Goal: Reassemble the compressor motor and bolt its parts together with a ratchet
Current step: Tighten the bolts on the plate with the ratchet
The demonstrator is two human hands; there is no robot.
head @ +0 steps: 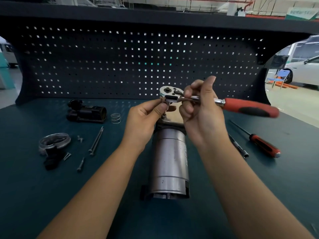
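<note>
One view, head camera. Gripping the ratchet by its chrome shank with the right hand, fingers curled round the metal just ahead of the red handle, handle pointing out to the right. Pinching a small dark fitting under the ratchet head between thumb and forefinger of the left hand. Holding both over the far end of the compressor motor, a silver cylinder lying lengthwise on the green tabletop between the forearms; contact between fitting and motor: cannot tell. Noting left of the motor: black housing, coil spring, two long bolts, clear cap, loose screws. Noting right of the motor: red-handled screwdriver, thin extension bar.
</note>
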